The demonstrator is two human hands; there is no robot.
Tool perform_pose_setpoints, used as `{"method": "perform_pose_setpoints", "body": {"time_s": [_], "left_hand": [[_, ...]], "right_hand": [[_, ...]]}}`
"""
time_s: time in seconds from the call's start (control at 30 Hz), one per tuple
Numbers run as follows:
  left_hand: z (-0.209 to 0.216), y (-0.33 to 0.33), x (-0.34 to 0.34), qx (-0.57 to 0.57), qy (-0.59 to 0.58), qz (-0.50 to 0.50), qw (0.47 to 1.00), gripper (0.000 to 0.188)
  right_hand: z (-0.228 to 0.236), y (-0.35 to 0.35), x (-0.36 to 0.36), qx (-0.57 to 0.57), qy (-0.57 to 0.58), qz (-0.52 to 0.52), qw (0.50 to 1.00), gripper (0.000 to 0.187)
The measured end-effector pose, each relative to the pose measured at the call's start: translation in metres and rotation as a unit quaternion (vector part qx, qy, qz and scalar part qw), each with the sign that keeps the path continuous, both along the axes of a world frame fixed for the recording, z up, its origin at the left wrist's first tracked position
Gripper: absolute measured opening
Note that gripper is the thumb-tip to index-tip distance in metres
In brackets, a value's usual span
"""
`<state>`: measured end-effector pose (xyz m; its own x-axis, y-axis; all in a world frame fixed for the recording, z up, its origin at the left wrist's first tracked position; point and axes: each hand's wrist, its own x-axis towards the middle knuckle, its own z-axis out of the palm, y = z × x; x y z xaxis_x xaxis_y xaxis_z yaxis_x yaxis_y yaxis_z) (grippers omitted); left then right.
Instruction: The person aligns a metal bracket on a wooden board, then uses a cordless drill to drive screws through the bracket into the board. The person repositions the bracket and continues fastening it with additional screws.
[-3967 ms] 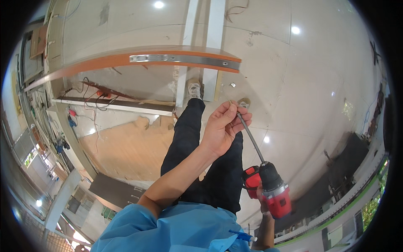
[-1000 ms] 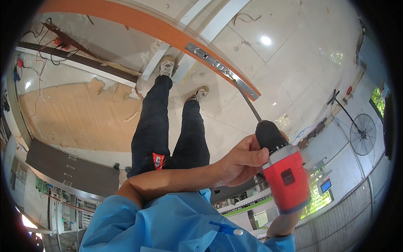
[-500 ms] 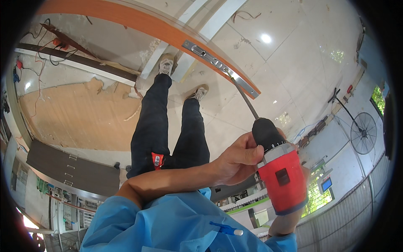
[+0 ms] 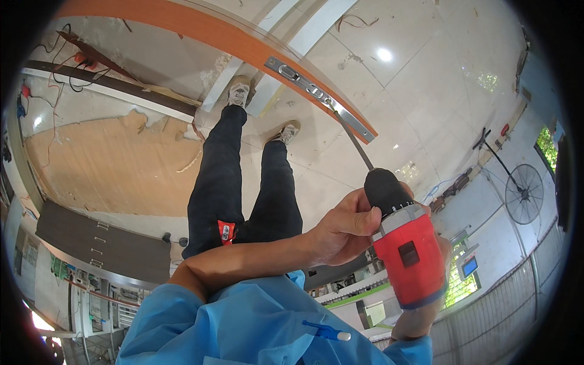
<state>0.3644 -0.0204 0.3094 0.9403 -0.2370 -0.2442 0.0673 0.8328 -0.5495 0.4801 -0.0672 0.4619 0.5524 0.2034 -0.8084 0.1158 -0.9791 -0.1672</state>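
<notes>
A red and black cordless drill [image 4: 415, 258] is held in front of my chest, its long bit [image 4: 353, 139] pointing up and to the left. My left hand [image 4: 344, 228] is closed around its front, near the black chuck [image 4: 386, 190], thumb on the grey collar. Mostly hidden behind the red body, my right hand [image 4: 447, 249] grips the drill from the far right. The bit's tip meets the silver lock faceplate [image 4: 350, 118], or a screw in it; I cannot tell which. That plate sits lengthwise along the edge of an orange-brown door panel [image 4: 237, 44].
White boards [image 4: 322, 27] lie beneath the panel near my feet. To the left are a torn brown sheet [image 4: 115, 167], a dark plank and loose cables [image 4: 58, 91]. A dark drawer cabinet [image 4: 100, 243] stands at lower left, a fan [image 4: 524, 193] at right.
Hands, drill and bit keep nearly the same place, with the tip still at the faceplate. The view has shifted very slightly.
</notes>
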Motion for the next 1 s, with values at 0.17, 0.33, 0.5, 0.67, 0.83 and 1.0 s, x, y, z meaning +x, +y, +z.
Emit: {"method": "perform_pose_setpoints", "body": {"time_s": [0.17, 0.33, 0.5, 0.67, 0.83, 1.0], "left_hand": [[-0.003, 0.001, -0.001, -0.002, -0.009, 0.002, 1.0, 0.078], [-0.004, -0.001, 0.001, 0.0, 0.0, 0.014, 1.0, 0.077], [-0.006, -0.001, 0.002, 0.005, 0.008, 0.009, 1.0, 0.077], [-0.009, 0.0, 0.004, 0.01, 0.0, 0.014, 1.0, 0.078], [-0.009, 0.0, 0.009, 0.004, 0.001, 0.02, 1.0, 0.08], [-0.012, 0.0, 0.015, 0.011, 0.003, 0.018, 1.0, 0.081]], "right_hand": [[0.0, 0.001, 0.002, 0.002, -0.001, 0.006, 1.0, 0.036], [-0.002, 0.003, 0.004, 0.005, 0.001, 0.013, 1.0, 0.036], [-0.004, 0.005, 0.007, 0.006, 0.002, 0.019, 1.0, 0.037], [-0.006, 0.006, 0.011, 0.004, 0.005, 0.022, 1.0, 0.037], [-0.007, 0.007, 0.015, 0.004, 0.008, 0.026, 1.0, 0.037], [-0.008, 0.008, 0.02, 0.004, 0.01, 0.026, 1.0, 0.037]]}}
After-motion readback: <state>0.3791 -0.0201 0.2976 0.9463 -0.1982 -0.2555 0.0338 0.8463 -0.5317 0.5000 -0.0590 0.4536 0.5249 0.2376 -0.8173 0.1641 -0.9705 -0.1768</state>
